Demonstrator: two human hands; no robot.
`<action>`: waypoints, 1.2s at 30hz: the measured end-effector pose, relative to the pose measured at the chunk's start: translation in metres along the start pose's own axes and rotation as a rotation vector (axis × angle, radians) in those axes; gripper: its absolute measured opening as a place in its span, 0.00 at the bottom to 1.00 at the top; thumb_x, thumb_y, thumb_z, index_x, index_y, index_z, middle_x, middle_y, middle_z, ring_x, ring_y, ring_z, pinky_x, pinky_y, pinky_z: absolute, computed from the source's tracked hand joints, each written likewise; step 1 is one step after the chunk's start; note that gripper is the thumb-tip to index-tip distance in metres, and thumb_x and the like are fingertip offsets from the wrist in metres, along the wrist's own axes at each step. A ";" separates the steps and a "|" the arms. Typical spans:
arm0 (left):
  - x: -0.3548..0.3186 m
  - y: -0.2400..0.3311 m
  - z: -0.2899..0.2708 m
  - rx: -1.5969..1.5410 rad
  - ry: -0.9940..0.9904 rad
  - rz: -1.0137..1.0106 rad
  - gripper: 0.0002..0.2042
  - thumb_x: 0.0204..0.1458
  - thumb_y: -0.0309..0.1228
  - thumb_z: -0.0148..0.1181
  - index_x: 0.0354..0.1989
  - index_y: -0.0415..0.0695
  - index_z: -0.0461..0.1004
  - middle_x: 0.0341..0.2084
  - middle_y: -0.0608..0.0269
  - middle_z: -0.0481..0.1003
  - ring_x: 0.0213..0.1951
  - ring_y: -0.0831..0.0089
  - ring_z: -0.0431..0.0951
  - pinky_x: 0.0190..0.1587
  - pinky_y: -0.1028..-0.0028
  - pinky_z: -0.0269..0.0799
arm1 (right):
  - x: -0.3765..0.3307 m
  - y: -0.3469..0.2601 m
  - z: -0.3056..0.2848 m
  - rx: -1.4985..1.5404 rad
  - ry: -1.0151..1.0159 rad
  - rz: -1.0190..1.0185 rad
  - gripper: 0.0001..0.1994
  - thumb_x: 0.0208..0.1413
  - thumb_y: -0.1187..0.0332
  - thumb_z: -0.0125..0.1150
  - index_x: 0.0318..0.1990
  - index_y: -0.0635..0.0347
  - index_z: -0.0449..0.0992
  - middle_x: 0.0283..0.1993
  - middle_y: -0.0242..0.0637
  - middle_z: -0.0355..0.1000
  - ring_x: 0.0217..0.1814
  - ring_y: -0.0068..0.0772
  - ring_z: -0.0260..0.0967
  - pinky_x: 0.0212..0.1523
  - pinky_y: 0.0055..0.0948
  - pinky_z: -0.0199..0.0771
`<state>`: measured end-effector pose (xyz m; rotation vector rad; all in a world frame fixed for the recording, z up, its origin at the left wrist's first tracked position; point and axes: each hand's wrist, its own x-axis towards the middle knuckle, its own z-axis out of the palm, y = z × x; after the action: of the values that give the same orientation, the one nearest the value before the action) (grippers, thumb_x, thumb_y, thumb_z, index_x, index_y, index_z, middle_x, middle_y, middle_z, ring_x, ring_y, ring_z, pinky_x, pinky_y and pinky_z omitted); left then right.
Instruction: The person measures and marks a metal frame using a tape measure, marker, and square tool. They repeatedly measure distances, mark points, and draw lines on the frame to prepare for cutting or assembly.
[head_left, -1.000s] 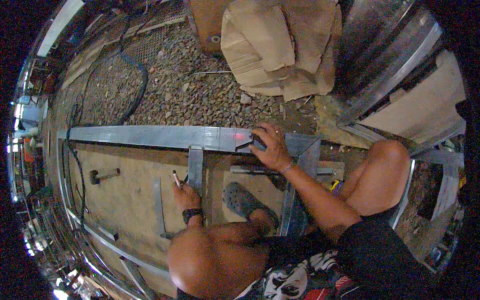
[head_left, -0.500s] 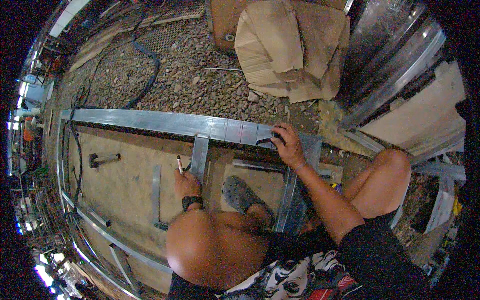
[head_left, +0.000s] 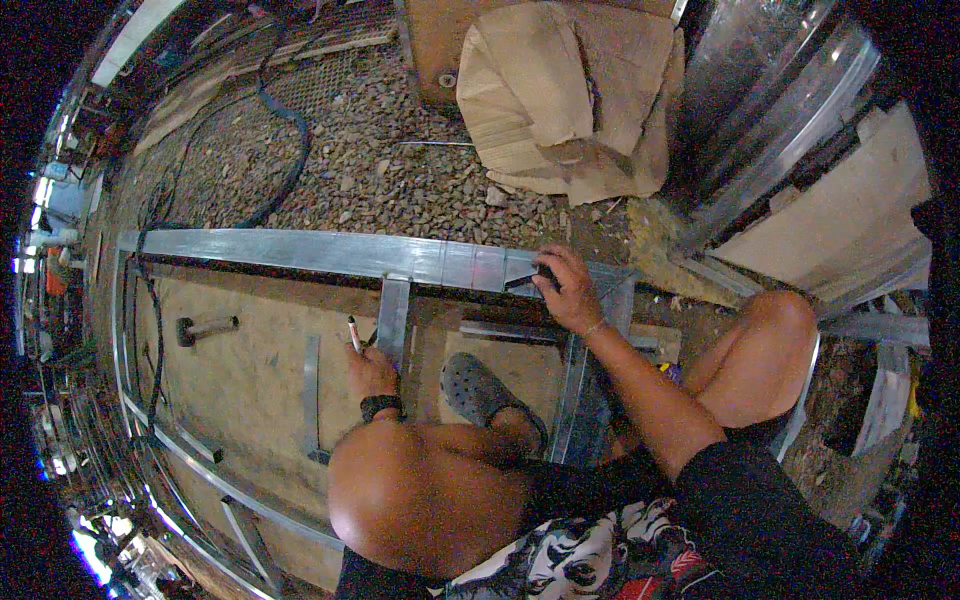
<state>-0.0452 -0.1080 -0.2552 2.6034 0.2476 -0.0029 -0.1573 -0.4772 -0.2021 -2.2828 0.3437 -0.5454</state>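
We are pinching a slim white marker pen [head_left: 354, 334] upright in our left hand [head_left: 372, 372], beside the short grey metal cross-piece [head_left: 392, 320]. Our right hand [head_left: 567, 290] is pressing curled fingers on the long grey metal rail [head_left: 320, 252], near its right end

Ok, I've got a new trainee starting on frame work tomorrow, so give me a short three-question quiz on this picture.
1. True or false: the left hand holds a pen-like marker.
2. What does the right hand rest on? A) the crumpled cardboard B) the long metal rail C) the hammer
3. Fill in: the dark clog on the person's foot lies between two upright bars of the metal ____.

Key: 1 true; 2 B, on the rail near its right-hand corner, over a small dark thing I cannot identify; 3 frame.
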 end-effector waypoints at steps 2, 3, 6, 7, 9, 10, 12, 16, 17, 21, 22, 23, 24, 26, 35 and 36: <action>-0.001 -0.003 0.001 0.001 0.033 -0.006 0.20 0.55 0.34 0.48 0.55 0.39 0.69 0.35 0.36 0.78 0.37 0.39 0.79 0.39 0.46 0.73 | 0.000 0.001 0.002 0.020 -0.021 0.015 0.17 0.49 0.73 0.67 0.48 0.58 0.76 0.55 0.45 0.70 0.62 0.49 0.66 0.64 0.42 0.64; -0.003 0.009 -0.001 0.051 -0.011 -0.042 0.20 0.55 0.33 0.48 0.55 0.39 0.69 0.35 0.37 0.78 0.37 0.39 0.79 0.39 0.47 0.73 | -0.001 0.004 0.001 0.005 -0.008 0.016 0.17 0.49 0.73 0.67 0.48 0.58 0.76 0.55 0.44 0.70 0.62 0.49 0.66 0.64 0.42 0.64; -0.004 0.033 0.004 0.033 -0.063 -0.035 0.18 0.55 0.33 0.48 0.53 0.40 0.70 0.35 0.38 0.78 0.37 0.39 0.79 0.38 0.47 0.73 | -0.002 0.015 -0.007 -0.042 0.022 0.023 0.17 0.48 0.74 0.67 0.48 0.57 0.76 0.55 0.44 0.70 0.61 0.49 0.66 0.64 0.42 0.64; -0.005 0.031 0.000 0.008 -0.052 -0.026 0.18 0.55 0.33 0.48 0.52 0.40 0.70 0.35 0.38 0.78 0.37 0.40 0.79 0.38 0.47 0.73 | -0.001 0.012 -0.006 -0.040 0.012 0.020 0.17 0.48 0.74 0.67 0.48 0.57 0.76 0.56 0.44 0.70 0.61 0.50 0.66 0.64 0.42 0.64; -0.003 0.018 -0.001 -0.088 -0.037 -0.030 0.16 0.55 0.33 0.48 0.49 0.40 0.71 0.35 0.39 0.78 0.37 0.40 0.79 0.38 0.47 0.73 | 0.000 0.008 -0.003 -0.029 0.000 0.013 0.18 0.48 0.74 0.67 0.48 0.57 0.76 0.56 0.44 0.70 0.61 0.50 0.66 0.63 0.42 0.64; -0.001 0.012 0.000 -0.138 -0.031 -0.030 0.15 0.55 0.32 0.48 0.48 0.40 0.71 0.35 0.39 0.78 0.37 0.40 0.79 0.38 0.47 0.73 | 0.000 0.007 -0.002 -0.024 0.000 0.009 0.17 0.48 0.74 0.67 0.48 0.57 0.76 0.56 0.44 0.70 0.61 0.50 0.66 0.63 0.42 0.65; 0.006 -0.012 0.003 -0.175 -0.013 -0.061 0.14 0.55 0.32 0.48 0.46 0.40 0.71 0.35 0.39 0.79 0.37 0.40 0.79 0.38 0.47 0.73 | 0.001 0.001 0.004 0.000 -0.005 -0.002 0.17 0.48 0.73 0.67 0.48 0.57 0.76 0.56 0.45 0.70 0.61 0.50 0.66 0.63 0.43 0.65; -0.004 0.041 -0.001 0.011 -0.116 -0.075 0.14 0.55 0.32 0.48 0.48 0.41 0.70 0.36 0.40 0.78 0.36 0.42 0.79 0.38 0.49 0.73 | -0.001 0.015 -0.010 0.003 0.002 0.044 0.18 0.49 0.73 0.67 0.50 0.58 0.75 0.56 0.45 0.70 0.61 0.51 0.66 0.63 0.43 0.65; -0.004 0.029 -0.009 0.016 -0.084 -0.077 0.15 0.55 0.31 0.49 0.49 0.40 0.69 0.36 0.40 0.78 0.37 0.43 0.79 0.38 0.50 0.73 | 0.000 0.009 -0.004 0.044 -0.014 0.047 0.19 0.49 0.73 0.66 0.51 0.58 0.75 0.56 0.45 0.70 0.61 0.51 0.66 0.63 0.43 0.65; -0.006 0.032 -0.008 -0.138 -0.131 -0.073 0.18 0.54 0.30 0.49 0.53 0.37 0.67 0.36 0.39 0.77 0.36 0.45 0.78 0.38 0.51 0.73 | -0.001 0.006 -0.010 -0.015 0.017 0.075 0.21 0.49 0.74 0.64 0.53 0.60 0.74 0.58 0.47 0.69 0.63 0.53 0.65 0.66 0.44 0.63; -0.006 0.041 0.002 -0.203 -0.163 -0.054 0.18 0.54 0.30 0.49 0.53 0.37 0.66 0.35 0.41 0.76 0.35 0.46 0.78 0.37 0.52 0.73 | -0.004 0.011 -0.019 -0.058 0.031 0.100 0.21 0.49 0.75 0.64 0.54 0.60 0.73 0.59 0.47 0.69 0.64 0.53 0.64 0.67 0.45 0.62; -0.009 0.039 -0.005 -0.250 -0.161 -0.055 0.19 0.55 0.30 0.49 0.54 0.36 0.66 0.34 0.43 0.76 0.34 0.48 0.77 0.36 0.53 0.73 | -0.007 0.007 -0.017 -0.065 0.028 0.109 0.22 0.49 0.75 0.63 0.55 0.60 0.73 0.60 0.47 0.68 0.65 0.54 0.63 0.68 0.45 0.61; -0.006 0.027 -0.002 -0.289 -0.142 -0.029 0.18 0.56 0.29 0.48 0.54 0.36 0.65 0.32 0.47 0.75 0.32 0.51 0.76 0.35 0.55 0.72 | -0.009 0.005 -0.016 -0.088 0.036 0.108 0.22 0.49 0.74 0.63 0.55 0.60 0.73 0.60 0.47 0.68 0.65 0.54 0.62 0.69 0.46 0.59; 0.007 -0.017 0.013 -0.240 -0.103 -0.015 0.16 0.57 0.29 0.48 0.53 0.36 0.65 0.29 0.53 0.74 0.29 0.56 0.74 0.33 0.58 0.72 | -0.014 0.002 -0.013 -0.133 0.049 0.106 0.23 0.49 0.74 0.63 0.56 0.60 0.72 0.61 0.48 0.68 0.67 0.55 0.61 0.71 0.48 0.56; 0.018 -0.045 0.030 -0.373 -0.041 -0.071 0.18 0.54 0.32 0.49 0.50 0.33 0.69 0.36 0.37 0.75 0.38 0.39 0.75 0.42 0.49 0.69 | -0.004 -0.013 -0.012 -0.093 -0.011 0.059 0.26 0.47 0.66 0.69 0.56 0.57 0.72 0.59 0.47 0.68 0.66 0.56 0.60 0.70 0.51 0.53; 0.010 -0.016 0.032 -0.215 -0.047 -0.032 0.18 0.55 0.32 0.49 0.50 0.33 0.69 0.37 0.37 0.75 0.38 0.40 0.75 0.42 0.49 0.69 | -0.006 -0.004 -0.020 -0.133 -0.009 0.091 0.26 0.46 0.66 0.69 0.55 0.56 0.73 0.59 0.47 0.68 0.66 0.56 0.60 0.70 0.51 0.54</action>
<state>-0.0365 -0.1088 -0.2913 2.3830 0.2579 -0.0461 -0.1719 -0.4841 -0.1879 -2.3824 0.4904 -0.4784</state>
